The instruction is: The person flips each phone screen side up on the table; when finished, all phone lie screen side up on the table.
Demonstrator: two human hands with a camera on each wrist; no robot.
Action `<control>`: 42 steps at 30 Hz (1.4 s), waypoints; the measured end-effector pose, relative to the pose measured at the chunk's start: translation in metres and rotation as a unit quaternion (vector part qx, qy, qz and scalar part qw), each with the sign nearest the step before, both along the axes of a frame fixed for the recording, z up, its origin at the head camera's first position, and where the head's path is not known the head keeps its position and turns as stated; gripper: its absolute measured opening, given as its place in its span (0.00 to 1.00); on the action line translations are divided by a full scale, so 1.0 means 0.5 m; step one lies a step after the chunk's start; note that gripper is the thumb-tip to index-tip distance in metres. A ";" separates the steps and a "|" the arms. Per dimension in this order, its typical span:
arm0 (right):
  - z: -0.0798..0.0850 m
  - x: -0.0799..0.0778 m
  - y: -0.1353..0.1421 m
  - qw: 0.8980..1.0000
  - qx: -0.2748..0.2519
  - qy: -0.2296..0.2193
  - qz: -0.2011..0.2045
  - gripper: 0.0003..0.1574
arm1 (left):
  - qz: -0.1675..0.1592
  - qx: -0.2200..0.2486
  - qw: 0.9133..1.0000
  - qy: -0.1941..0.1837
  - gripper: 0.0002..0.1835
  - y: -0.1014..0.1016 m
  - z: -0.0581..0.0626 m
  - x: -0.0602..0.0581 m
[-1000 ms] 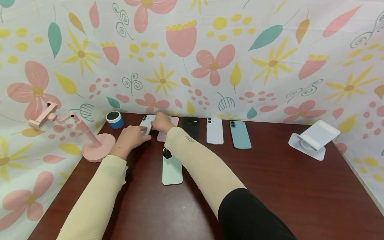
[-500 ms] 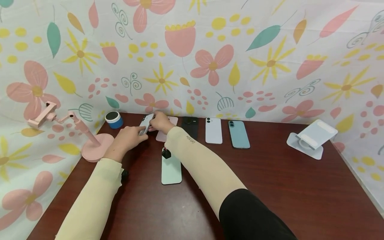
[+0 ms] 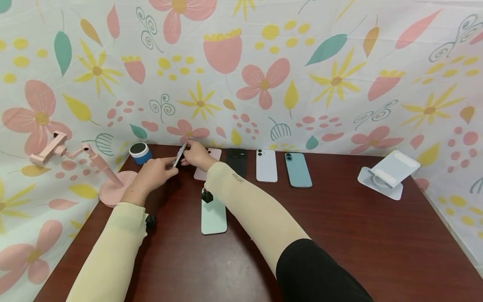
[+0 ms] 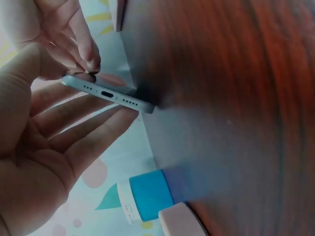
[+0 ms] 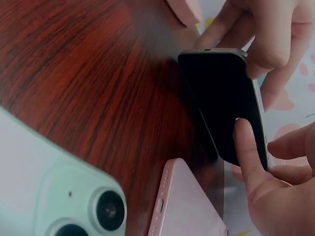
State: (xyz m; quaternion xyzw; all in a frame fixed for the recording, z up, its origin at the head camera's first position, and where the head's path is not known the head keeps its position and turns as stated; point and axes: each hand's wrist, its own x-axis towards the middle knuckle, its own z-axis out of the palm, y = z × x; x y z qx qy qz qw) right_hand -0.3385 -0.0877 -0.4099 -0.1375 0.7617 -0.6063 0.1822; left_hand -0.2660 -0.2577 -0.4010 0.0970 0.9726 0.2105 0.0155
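A pale smartphone [image 3: 179, 155] is tilted up on edge near the back left of the table, between my two hands. My left hand [image 3: 152, 174] holds its lower end, with the thumb on one face and fingers spread behind the other; the charging port edge [image 4: 107, 94] faces the left wrist view. My right hand [image 3: 198, 155] pinches the other end, one finger lying on the black screen [image 5: 216, 98]. Beside it lies a pink phone [image 3: 214, 154], partly covered by my right hand. A mint green phone [image 3: 214, 220] lies nearer, under my right forearm.
A black phone [image 3: 237, 162], a white phone [image 3: 266, 166] and a blue phone [image 3: 298, 170] lie in a row along the back. Left stand a blue and white tub [image 3: 141, 157] and a pink phone holder [image 3: 116, 184]. A white folding stand [image 3: 392, 172] is at right.
The pale phone, lying back-up with its cameras showing a second ago, has been turned up onto its edge by both hands. My left hand has shifted slightly left.
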 end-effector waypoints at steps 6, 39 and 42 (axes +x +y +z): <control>-0.001 0.000 -0.001 1.000 0.009 0.003 0.014 0.39 | 0.017 0.001 1.000 0.006 0.28 0.002 0.007 0.002; -0.022 0.037 -0.015 0.994 0.110 0.004 0.001 0.39 | 0.106 -0.003 0.993 -0.054 0.28 -0.029 0.011 -0.003; -0.023 0.038 -0.022 0.991 0.133 0.016 -0.001 0.38 | 0.109 0.003 0.992 -0.062 0.29 -0.030 0.009 -0.004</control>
